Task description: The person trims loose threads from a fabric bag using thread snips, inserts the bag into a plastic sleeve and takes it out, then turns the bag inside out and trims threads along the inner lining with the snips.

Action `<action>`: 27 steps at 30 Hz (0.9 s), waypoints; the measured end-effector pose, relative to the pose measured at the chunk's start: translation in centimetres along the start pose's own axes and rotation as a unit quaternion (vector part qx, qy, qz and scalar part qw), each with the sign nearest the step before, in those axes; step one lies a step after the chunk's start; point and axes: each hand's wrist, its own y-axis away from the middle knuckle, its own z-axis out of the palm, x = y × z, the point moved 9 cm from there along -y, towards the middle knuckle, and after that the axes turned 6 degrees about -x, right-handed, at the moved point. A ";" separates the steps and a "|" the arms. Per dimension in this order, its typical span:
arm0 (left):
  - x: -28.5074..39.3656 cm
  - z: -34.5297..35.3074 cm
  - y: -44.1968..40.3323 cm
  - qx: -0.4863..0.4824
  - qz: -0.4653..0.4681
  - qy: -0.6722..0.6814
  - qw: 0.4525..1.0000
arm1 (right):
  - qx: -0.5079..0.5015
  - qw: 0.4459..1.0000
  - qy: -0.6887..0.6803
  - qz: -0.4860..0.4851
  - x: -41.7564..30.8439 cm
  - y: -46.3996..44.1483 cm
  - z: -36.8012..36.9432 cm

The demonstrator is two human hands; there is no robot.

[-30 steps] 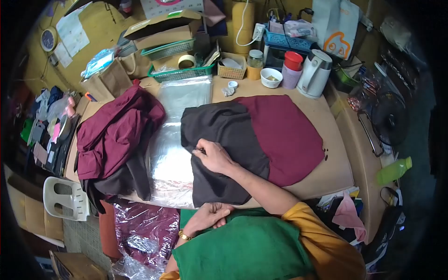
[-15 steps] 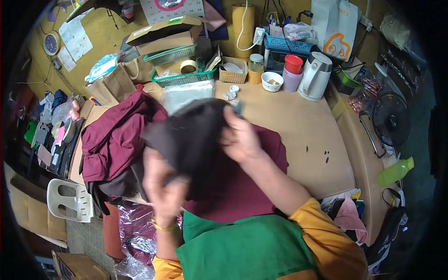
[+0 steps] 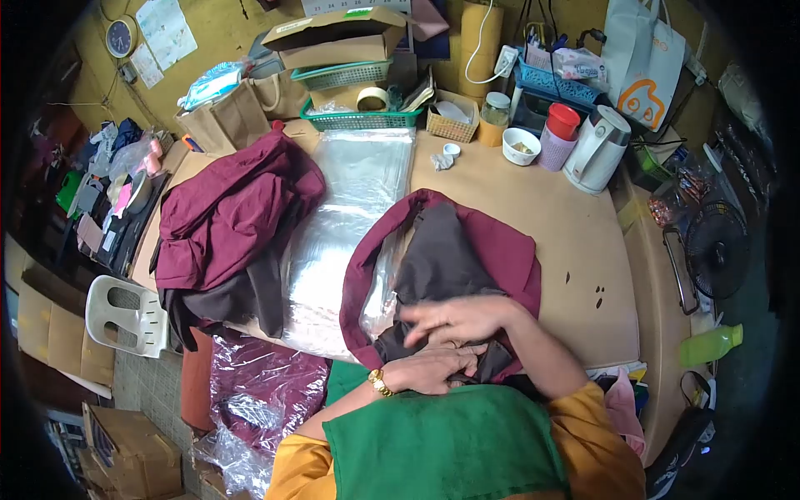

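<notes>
A maroon garment with a dark lining lies in front of me, its maroon edge curved round the dark cloth. My left hand, with a gold watch on the wrist, is at the garment's near edge. Its fingers are bent over the dark cloth, and their tips are partly hidden. Crossing just above it, my right hand has its fingers stretched and apart, somewhat blurred. Left of the garment is a stack of clear plastic bags. Another maroon and dark garment lies heaped beyond them.
Along the back of the table stand green baskets, a wicker basket, a jar, a white bowl, a lidded cup and a white kettle. A plastic-wrapped maroon bundle sits below the table's front edge.
The dark cloth, held raised before, now lies lower on the maroon garment. Both hands have come down and closer to my body, and the right one has swung across the left. The view has shifted.
</notes>
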 end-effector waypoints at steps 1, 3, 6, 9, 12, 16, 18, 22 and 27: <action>1.3 -0.6 0.4 0.024 0.009 -0.119 0.993 | 0.019 0.988 0.143 0.049 3.5 -0.4 0.1; 2.1 -0.8 1.1 0.046 0.019 -0.236 0.970 | 0.227 0.861 0.208 0.405 10.2 4.2 -7.4; 2.4 -1.1 1.2 0.057 0.035 -0.218 0.974 | 0.490 0.739 0.258 0.385 9.4 11.7 -13.6; 3.9 -2.1 1.7 0.075 0.023 -0.206 0.975 | 0.515 0.785 0.208 0.274 5.9 11.8 -13.4; 6.5 -4.1 3.1 0.096 0.036 -0.018 0.995 | 0.465 0.851 0.118 0.215 3.9 8.8 -10.4; 7.3 -8.3 5.5 0.253 0.003 -0.125 0.959 | 0.436 0.883 0.044 0.168 5.0 6.6 -8.7; 7.1 -8.2 6.2 0.310 -0.041 -0.349 0.884 | 0.346 0.899 -0.035 0.265 6.9 5.4 -8.2; 3.0 -5.3 8.0 0.314 -0.107 -0.382 0.863 | 0.342 0.889 0.164 0.256 11.4 4.7 -6.8; 0.4 -3.9 11.5 0.481 -0.051 -0.321 0.814 | 0.349 0.888 0.163 0.250 12.5 4.2 -7.0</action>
